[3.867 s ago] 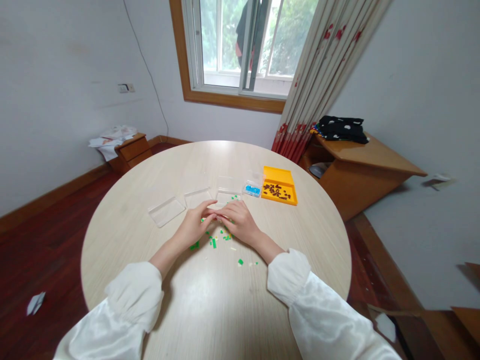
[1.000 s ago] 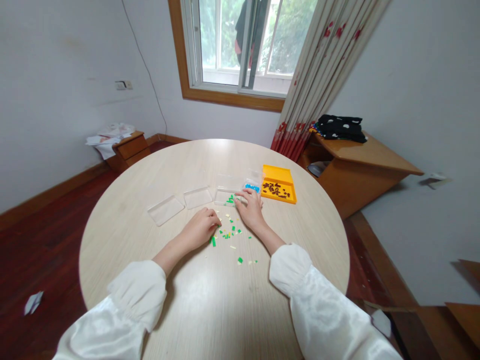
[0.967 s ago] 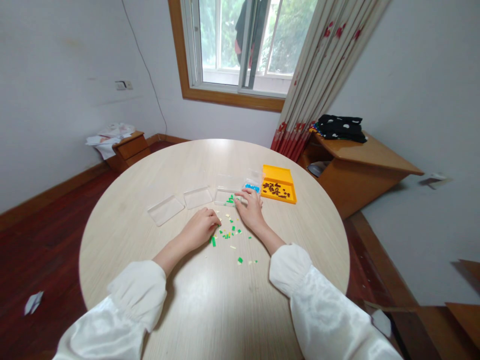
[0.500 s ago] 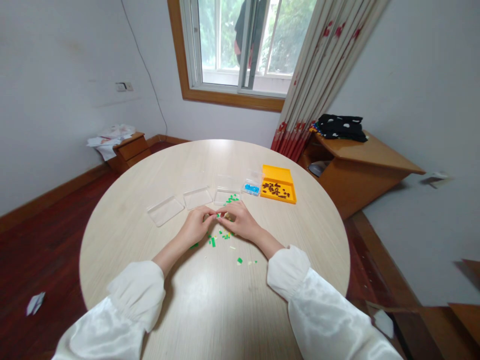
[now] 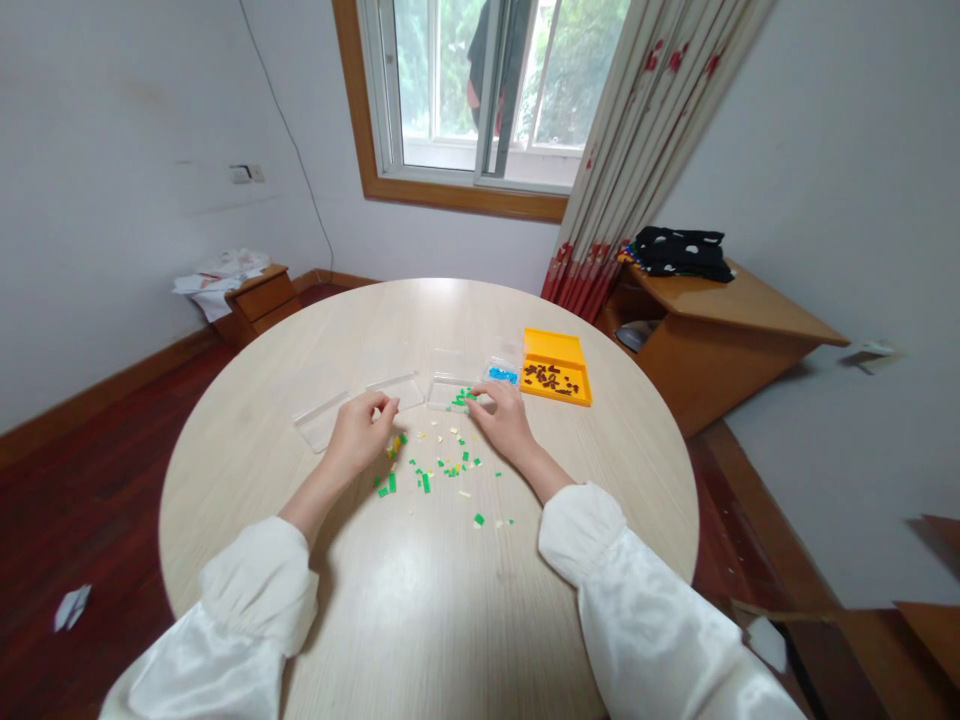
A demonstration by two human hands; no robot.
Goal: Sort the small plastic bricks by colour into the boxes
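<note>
My left hand (image 5: 364, 428) hovers over the table by a clear plastic tray (image 5: 406, 389), thumb and fingertips pinched together; anything between them is too small to make out. My right hand (image 5: 504, 418) reaches to another clear box (image 5: 441, 404), its thumb and index fingertips closed on a small green toy brick at the box's right side. More green bricks (image 5: 460, 398) lie there beside the fingertips. Below and between my hands, several loose green bricks (image 5: 427, 484), with yellow and cream ones (image 5: 465, 493) among them, are scattered on the tabletop.
A clear tray (image 5: 315, 428) lies left of my left hand, partly behind it. Beyond my right hand are a small clear box of blue pieces (image 5: 502, 375) and an open yellow case (image 5: 555, 346) with dark brown pieces (image 5: 547, 377). The round table (image 5: 465, 620) bears everything.
My hands were together over the loose bricks around a small green piece. They have parted: the left moved left, the right moved up and right to the clear box.
</note>
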